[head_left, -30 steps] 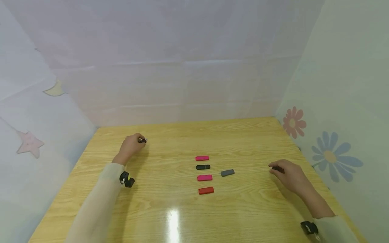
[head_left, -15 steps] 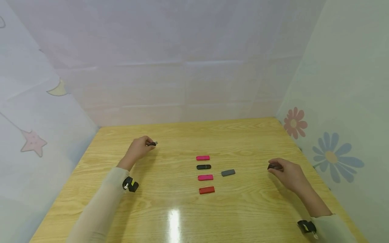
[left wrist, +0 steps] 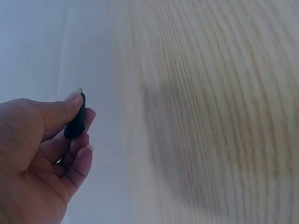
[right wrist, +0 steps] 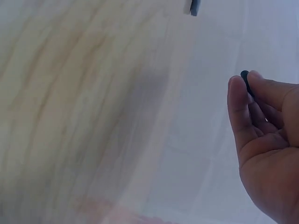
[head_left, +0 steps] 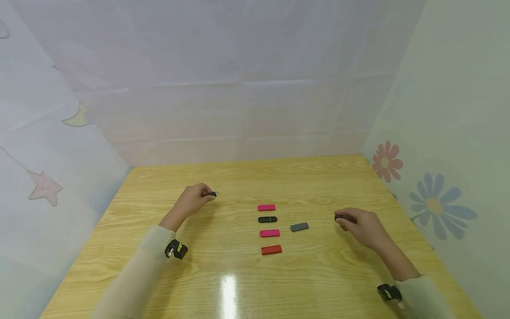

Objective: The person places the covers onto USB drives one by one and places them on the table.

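My left hand [head_left: 194, 199] pinches a black USB stick [left wrist: 76, 123] between thumb and fingers, above the left half of the table; its light metal end points right in the head view. On the other side, my right hand [head_left: 363, 227] pinches a small dark piece [right wrist: 245, 74], mostly hidden by thumb and fingertips; I cannot tell its exact kind. Between the hands lies a column of USB sticks: a pink one [head_left: 266, 207], a black one [head_left: 267, 219], a second pink one [head_left: 269, 233] and a red one [head_left: 272, 250]. A grey stick [head_left: 299, 227] lies right of the column, nearest my right hand.
The wooden table [head_left: 167, 283] meets a pale back wall [head_left: 243, 124] and side walls with printed flowers and stars. Black wrist cameras sit on both sleeves, the left one [head_left: 176, 249] and the right one [head_left: 389, 293].
My left hand has moved right and slightly nearer with the USB stick. My right hand has moved left with the dark piece, towards the grey stick. The sticks on the table stay in place.
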{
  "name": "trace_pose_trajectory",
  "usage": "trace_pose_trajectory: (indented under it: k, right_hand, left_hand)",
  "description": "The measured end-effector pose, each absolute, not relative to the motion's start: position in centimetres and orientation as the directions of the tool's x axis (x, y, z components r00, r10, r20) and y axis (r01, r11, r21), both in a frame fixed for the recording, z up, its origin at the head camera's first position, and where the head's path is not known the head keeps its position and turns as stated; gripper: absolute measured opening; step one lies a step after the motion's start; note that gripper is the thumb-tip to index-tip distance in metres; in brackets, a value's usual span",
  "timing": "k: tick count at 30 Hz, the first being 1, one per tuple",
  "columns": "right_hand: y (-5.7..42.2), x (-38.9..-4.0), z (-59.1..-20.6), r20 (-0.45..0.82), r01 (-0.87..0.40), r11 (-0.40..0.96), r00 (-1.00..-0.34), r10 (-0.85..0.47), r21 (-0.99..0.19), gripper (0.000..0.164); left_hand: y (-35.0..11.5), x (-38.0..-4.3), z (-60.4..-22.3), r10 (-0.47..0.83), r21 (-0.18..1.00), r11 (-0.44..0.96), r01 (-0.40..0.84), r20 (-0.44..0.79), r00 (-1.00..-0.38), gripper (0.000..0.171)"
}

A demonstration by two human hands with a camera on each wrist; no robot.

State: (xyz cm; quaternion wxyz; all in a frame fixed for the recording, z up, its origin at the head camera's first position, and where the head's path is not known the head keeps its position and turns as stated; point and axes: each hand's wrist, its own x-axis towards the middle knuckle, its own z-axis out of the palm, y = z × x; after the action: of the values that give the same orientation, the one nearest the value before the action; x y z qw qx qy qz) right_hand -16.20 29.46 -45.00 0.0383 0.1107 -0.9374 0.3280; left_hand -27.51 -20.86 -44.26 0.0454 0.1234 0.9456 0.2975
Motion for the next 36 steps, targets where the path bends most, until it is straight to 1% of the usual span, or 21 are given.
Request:
trace_pose_trajectory:
  k: [4, 9, 12, 17, 28, 36]
  right_hand:
    - [28.6, -16.5, -45.0, 0.208, -0.285, 0.742, -0.958, -0.199, -0.606, 0.021]
    - [27.8, -17.0, -45.0, 0.199, -0.276, 0.74, -0.961, -0.193, -0.614, 0.015]
    - [27.4, -17.3, -45.1, 0.183, -0.271, 0.732, -0.963, -0.2, -0.624, 0.014]
    - [26.6, -17.7, -45.3, 0.203, -0.303, 0.72, -0.953, -0.225, -0.624, 0.013]
    - [24.9, -18.2, -45.0, 0.213, -0.329, 0.7, -0.944, -0.25, -0.634, 0.013]
    - [23.9, -18.6, -45.0, 0.253, -0.379, 0.682, -0.925, -0.282, -0.626, 0.01]
  left_hand:
    - [-20.0, -26.9, -44.2, 0.291, 0.576, 0.781, 0.242, 0.008, -0.957, 0.024]
    - [-18.9, -26.2, -44.1, 0.331, 0.574, 0.766, 0.292, 0.038, -0.943, 0.021]
    - [-18.3, -25.8, -44.1, 0.351, 0.583, 0.749, 0.314, 0.053, -0.935, 0.02]
    - [-17.5, -25.4, -44.3, 0.386, 0.601, 0.72, 0.346, 0.066, -0.92, 0.017]
    - [-15.8, -24.9, -44.3, 0.418, 0.622, 0.695, 0.36, 0.057, -0.907, 0.016]
    - [-14.7, -24.5, -44.0, 0.424, 0.635, 0.678, 0.369, 0.072, -0.903, 0.014]
